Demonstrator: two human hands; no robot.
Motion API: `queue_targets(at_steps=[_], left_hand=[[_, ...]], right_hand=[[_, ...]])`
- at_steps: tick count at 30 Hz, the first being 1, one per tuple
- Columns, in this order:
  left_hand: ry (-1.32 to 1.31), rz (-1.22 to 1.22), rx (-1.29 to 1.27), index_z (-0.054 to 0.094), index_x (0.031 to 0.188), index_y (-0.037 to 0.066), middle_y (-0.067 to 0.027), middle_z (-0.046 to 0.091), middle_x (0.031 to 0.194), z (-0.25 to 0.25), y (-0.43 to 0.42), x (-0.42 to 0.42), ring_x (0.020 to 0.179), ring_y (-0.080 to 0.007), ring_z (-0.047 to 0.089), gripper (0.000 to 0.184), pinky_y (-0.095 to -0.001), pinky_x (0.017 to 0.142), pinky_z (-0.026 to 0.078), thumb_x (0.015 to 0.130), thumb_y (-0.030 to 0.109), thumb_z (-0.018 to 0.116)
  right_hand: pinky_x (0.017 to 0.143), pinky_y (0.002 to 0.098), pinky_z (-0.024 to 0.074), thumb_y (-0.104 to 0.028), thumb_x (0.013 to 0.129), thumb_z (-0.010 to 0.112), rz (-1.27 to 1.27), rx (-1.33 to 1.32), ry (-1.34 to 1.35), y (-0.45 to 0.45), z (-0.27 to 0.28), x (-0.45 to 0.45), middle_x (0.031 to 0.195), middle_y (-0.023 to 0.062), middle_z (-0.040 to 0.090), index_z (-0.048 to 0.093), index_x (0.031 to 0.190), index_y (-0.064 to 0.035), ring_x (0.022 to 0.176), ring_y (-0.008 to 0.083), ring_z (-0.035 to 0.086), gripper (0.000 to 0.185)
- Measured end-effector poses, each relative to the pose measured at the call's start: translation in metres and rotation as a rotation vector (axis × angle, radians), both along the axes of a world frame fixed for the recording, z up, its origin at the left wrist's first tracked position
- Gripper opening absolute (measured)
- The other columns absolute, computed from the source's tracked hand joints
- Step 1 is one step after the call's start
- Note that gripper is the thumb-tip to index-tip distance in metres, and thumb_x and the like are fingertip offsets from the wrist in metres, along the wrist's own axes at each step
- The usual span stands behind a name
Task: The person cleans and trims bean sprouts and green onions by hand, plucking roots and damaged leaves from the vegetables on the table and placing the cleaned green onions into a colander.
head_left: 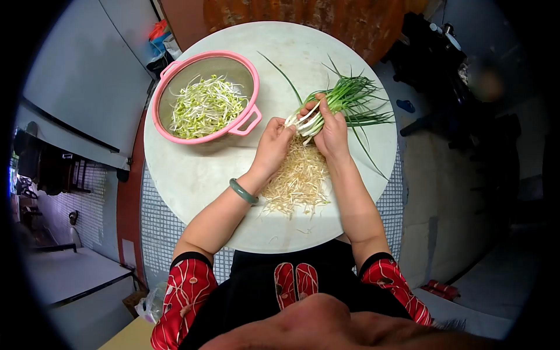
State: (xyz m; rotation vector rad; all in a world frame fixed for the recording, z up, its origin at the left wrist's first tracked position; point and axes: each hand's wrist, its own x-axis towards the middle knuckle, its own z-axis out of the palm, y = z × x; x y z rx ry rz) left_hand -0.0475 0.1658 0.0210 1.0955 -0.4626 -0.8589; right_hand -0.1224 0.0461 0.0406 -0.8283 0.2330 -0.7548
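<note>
A bunch of green onions (pixel 350 96) lies across the right side of the round table, its green tops pointing to the upper right. My right hand (pixel 331 129) is closed around the white stems. At the pale root ends, the fingers of my left hand (pixel 274 143) are pinched on the green onions. Below both hands spreads a pile of bean sprout root trimmings (pixel 297 178). To the left stands a pink-rimmed colander (pixel 254 76) holding bean sprouts (pixel 207 108).
The round white table (pixel 198 181) stands in front of me on a tiled floor (pixel 157 216). A brown wooden panel (pixel 309 14) is behind it. Dark furniture (pixel 426 64) is at the right, and a blue slipper (pixel 405 105) lies on the floor.
</note>
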Motion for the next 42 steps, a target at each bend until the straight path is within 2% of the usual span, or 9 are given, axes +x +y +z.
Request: queue_targets(at_steps=[7, 12, 14, 20, 23, 28, 34, 37, 42], left_hand=[[-0.146, 0.013, 0.000, 0.047, 0.102, 0.004, -0.0008, 0.055, 0.084, 0.005, 0.001, -0.002, 0.074, -0.0052, 0.048, 0.013, -0.0198, 0.068, 0.039, 0.092, 0.009, 0.055], [-0.444, 0.093, 0.073, 0.049, 0.101, 0.003, -0.0015, 0.056, 0.083, -0.009, -0.003, 0.004, 0.078, -0.0048, 0.049, 0.013, -0.0207, 0.068, 0.041, 0.092, 0.009, 0.055], [-0.613, 0.154, 0.209, 0.052, 0.099, 0.003, -0.0055, 0.060, 0.083, 0.002, 0.002, 0.003, 0.077, -0.0103, 0.054, 0.017, -0.0274, 0.069, 0.045, 0.088, 0.014, 0.060], [-0.667, 0.258, 0.110, 0.052, 0.101, 0.000, -0.0096, 0.061, 0.086, -0.009, -0.003, 0.020, 0.075, -0.0167, 0.056, 0.021, -0.0305, 0.070, 0.046, 0.087, 0.013, 0.062], [-0.663, 0.269, 0.070, 0.052, 0.106, -0.001, -0.0109, 0.060, 0.088, -0.010, -0.002, 0.017, 0.074, -0.0162, 0.055, 0.025, -0.0300, 0.069, 0.046, 0.088, 0.013, 0.062], [-0.697, 0.144, 0.144, 0.052, 0.112, 0.000, -0.0084, 0.060, 0.097, 0.004, 0.002, 0.005, 0.087, -0.0145, 0.057, 0.025, -0.0276, 0.077, 0.046, 0.091, 0.012, 0.060], [-1.223, 0.151, 0.137, 0.054, 0.113, 0.001, -0.0189, 0.063, 0.099, 0.013, 0.008, -0.001, 0.086, -0.0315, 0.063, 0.031, -0.0369, 0.076, 0.049, 0.088, 0.016, 0.063], [-1.100, 0.055, 0.202, 0.053, 0.117, 0.001, -0.0139, 0.063, 0.103, 0.016, 0.010, -0.003, 0.089, -0.0251, 0.063, 0.031, -0.0339, 0.078, 0.048, 0.092, 0.018, 0.059], [-0.260, -0.174, 0.104, 0.050, 0.125, -0.002, -0.0057, 0.061, 0.106, -0.005, 0.003, -0.004, 0.096, -0.0124, 0.057, 0.035, -0.0272, 0.084, 0.046, 0.097, 0.019, 0.053]], right_hand=[[0.073, 0.0397, 0.0545, -0.031, 0.100, 0.047, 0.046, 0.019, -0.059, -0.006, -0.005, -0.004, 0.079, 0.0077, 0.057, 0.049, 0.104, -0.0049, 0.074, 0.0194, 0.059, 0.026], [0.062, 0.0314, 0.0446, -0.033, 0.100, 0.046, 0.123, 0.191, -0.199, 0.009, 0.003, -0.001, 0.066, -0.0005, 0.039, 0.047, 0.098, -0.0093, 0.061, 0.0124, 0.042, 0.024], [0.057, 0.0269, 0.0346, -0.032, 0.100, 0.046, 0.140, 0.221, -0.226, 0.017, 0.008, -0.001, 0.064, -0.0025, 0.034, 0.046, 0.097, -0.0110, 0.058, 0.0105, 0.036, 0.021], [0.058, 0.0266, 0.0354, -0.030, 0.100, 0.047, 0.293, 0.295, -0.363, 0.018, 0.015, -0.012, 0.064, -0.0024, 0.036, 0.048, 0.098, -0.0116, 0.057, 0.0104, 0.036, 0.019], [0.056, 0.0251, 0.0327, -0.028, 0.102, 0.042, 0.123, 0.262, -0.196, 0.014, 0.019, -0.011, 0.064, -0.0020, 0.038, 0.049, 0.099, -0.0122, 0.055, 0.0096, 0.035, 0.018], [0.048, 0.0237, 0.0395, -0.020, 0.093, 0.062, 0.059, 0.058, 0.247, -0.011, 0.004, -0.009, 0.074, 0.0004, 0.050, 0.055, 0.094, -0.0064, 0.054, 0.0073, 0.045, 0.016], [0.044, 0.0226, 0.0365, -0.022, 0.088, 0.068, -0.009, -0.083, 0.325, -0.010, 0.003, -0.010, 0.066, -0.0026, 0.050, 0.057, 0.087, -0.0066, 0.049, 0.0061, 0.042, 0.019], [0.045, 0.0224, 0.0367, -0.020, 0.088, 0.067, -0.025, -0.131, 0.338, -0.012, 0.001, -0.011, 0.066, -0.0023, 0.052, 0.058, 0.085, -0.0067, 0.050, 0.0060, 0.045, 0.016], [0.047, 0.0212, 0.0370, -0.017, 0.088, 0.065, -0.095, -0.299, 0.394, -0.010, 0.000, -0.010, 0.065, -0.0024, 0.054, 0.059, 0.085, -0.0064, 0.050, 0.0057, 0.046, 0.013]])
